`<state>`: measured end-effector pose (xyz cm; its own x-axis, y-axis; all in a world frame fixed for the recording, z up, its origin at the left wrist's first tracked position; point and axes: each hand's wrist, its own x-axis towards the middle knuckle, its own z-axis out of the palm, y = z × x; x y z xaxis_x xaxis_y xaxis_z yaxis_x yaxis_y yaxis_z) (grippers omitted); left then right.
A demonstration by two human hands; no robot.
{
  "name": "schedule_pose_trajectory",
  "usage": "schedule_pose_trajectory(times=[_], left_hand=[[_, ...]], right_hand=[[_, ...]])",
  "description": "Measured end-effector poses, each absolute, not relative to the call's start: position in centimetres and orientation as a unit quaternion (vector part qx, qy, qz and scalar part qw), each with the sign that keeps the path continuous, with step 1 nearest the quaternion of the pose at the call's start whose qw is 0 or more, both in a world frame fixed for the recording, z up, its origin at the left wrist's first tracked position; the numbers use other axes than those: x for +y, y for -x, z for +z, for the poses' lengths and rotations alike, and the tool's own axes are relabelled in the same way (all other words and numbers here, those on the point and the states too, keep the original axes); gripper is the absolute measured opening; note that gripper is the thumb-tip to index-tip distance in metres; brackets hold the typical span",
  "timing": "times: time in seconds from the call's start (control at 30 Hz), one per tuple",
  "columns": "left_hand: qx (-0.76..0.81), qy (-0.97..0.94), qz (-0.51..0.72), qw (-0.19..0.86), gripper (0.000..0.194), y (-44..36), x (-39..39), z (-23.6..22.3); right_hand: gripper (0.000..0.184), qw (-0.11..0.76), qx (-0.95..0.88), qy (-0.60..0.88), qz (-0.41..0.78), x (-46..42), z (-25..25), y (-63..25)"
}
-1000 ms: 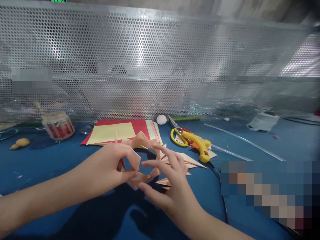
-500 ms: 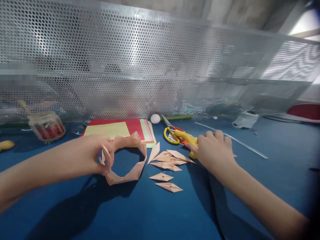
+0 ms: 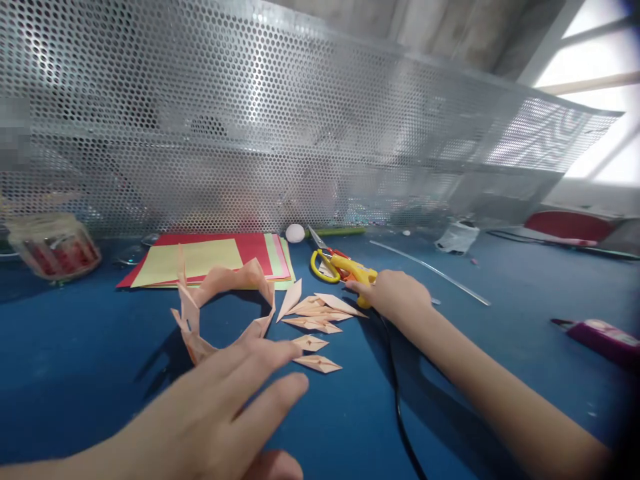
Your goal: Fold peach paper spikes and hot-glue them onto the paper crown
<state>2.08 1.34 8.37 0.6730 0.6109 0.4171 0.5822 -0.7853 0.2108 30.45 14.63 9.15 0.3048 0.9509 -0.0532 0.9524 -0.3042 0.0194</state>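
My left hand (image 3: 220, 400) is open, fingers stretched out over the near side of a ring of folded peach paper (image 3: 220, 280) and reaching toward loose pieces. Several loose folded peach paper pieces (image 3: 320, 307), pointed at both ends, lie right of the ring. Two of them are near my left fingertips; I cannot tell whether they touch. My right hand (image 3: 403, 293) is closed on the yellow glue gun (image 3: 356, 273), whose black cord (image 3: 397, 400) trails toward me. Scissors (image 3: 323, 257) with a yellow handle loop lie beside the glue gun.
Coloured paper sheets (image 3: 200, 260) lie behind the ring. A glass jar (image 3: 55, 247) with red contents stands at left. A clear glue stick (image 3: 435, 270), a crumpled pale wrapper (image 3: 457, 237) and a purple object (image 3: 600, 337) lie to the right. A perforated metal panel (image 3: 300, 133) closes off the back.
My left hand has let go of the paper ring, which now rests on the table, and moved right and nearer with fingers spread. My right hand stays on the glue gun. The view has shifted right.
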Motion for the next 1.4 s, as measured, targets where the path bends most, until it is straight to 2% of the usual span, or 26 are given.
schedule_pose_trajectory(times=[0.07, 0.13, 0.2, 0.3, 0.5, 0.7, 0.83, 0.97, 1.03, 1.13, 1.4], left_hand=[[0.300, -0.942, 0.138, 0.053, 0.047, -3.3, 2.5, 7.7], [0.317, -0.937, 0.068, 0.132, 0.058, -3.7, 3.8, 7.4], [0.334, -0.917, 0.064, 0.207, 0.065, -3.6, 4.7, 7.0], [0.340, -0.904, 0.078, 0.247, 0.067, -3.1, 5.1, 6.2], [0.354, -0.887, 0.131, 0.268, 0.056, -3.0, 5.0, 5.7], [0.345, -0.871, 0.208, 0.281, 0.031, -3.1, 5.1, 5.3], [0.386, -0.844, 0.247, 0.277, 0.012, -3.6, 4.3, 5.0], [0.408, -0.844, 0.214, 0.275, 0.019, -3.9, 3.0, 5.4], [0.391, -0.854, 0.198, 0.280, 0.008, -3.9, 2.6, 5.7], [0.357, -0.863, 0.197, 0.297, 0.029, -3.7, 2.8, 5.9], [0.362, -0.827, 0.220, 0.371, 0.015, -3.7, 3.8, 5.2]], right_hand=[[0.031, 0.004, 0.600, -0.799, -0.049, 14.8, 8.9, -30.3], [0.030, -0.018, 0.605, -0.792, -0.082, 15.1, 8.8, -30.4], [0.029, -0.037, 0.601, -0.791, -0.112, 15.3, 8.7, -30.5], [0.030, -0.071, 0.586, -0.792, -0.154, 15.7, 8.6, -30.8], [0.034, -0.171, 0.549, -0.782, -0.238, 15.8, 9.0, -31.3], [0.032, -0.304, 0.501, -0.738, -0.335, 13.6, 10.4, -31.0], [0.031, -0.388, 0.483, -0.668, -0.411, 10.2, 9.1, -29.2], [0.014, -0.423, 0.467, -0.618, -0.471, 7.7, 6.6, -27.2], [0.009, -0.435, 0.465, -0.595, -0.491, 7.2, 5.8, -26.5], [0.015, -0.446, 0.473, -0.571, -0.501, 7.1, 5.4, -25.9], [0.036, -0.445, 0.497, -0.548, -0.504, 6.7, 5.5, -25.8]])
